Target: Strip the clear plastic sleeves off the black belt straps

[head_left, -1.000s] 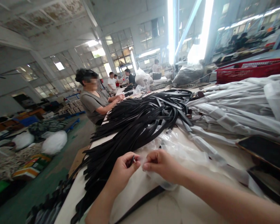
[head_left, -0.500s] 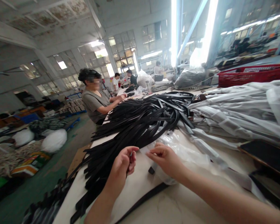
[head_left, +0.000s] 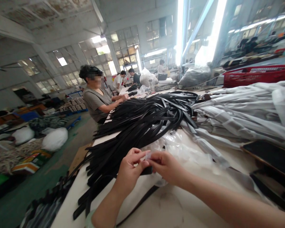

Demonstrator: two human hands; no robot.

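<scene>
Just above the pale table (head_left: 171, 209), my two hands meet fingertip to fingertip. My right hand (head_left: 165, 164) pinches a small piece of clear plastic film (head_left: 148, 155). The thumb and fingers of my left hand (head_left: 130, 167) close on the same film from the other side. Right below the fingertips shows the flat end of a black strap (head_left: 147, 171); whether a hand grips it is unclear. Crumpled clear plastic (head_left: 180, 152) lies behind my right hand. One more black strap (head_left: 142, 201) runs across the table under my wrists.
A large heap of black straps (head_left: 133, 126) covers the table's left side. White-wrapped straps (head_left: 237, 114) are piled at right, near a dark phone-like slab (head_left: 270, 158) and a red basket (head_left: 256, 76). Across the table, a person (head_left: 95, 98) works with both hands.
My hands were apart and have come together. The left fingers now close on the plastic film at the right fingertips. The black strap end now shows beneath them.
</scene>
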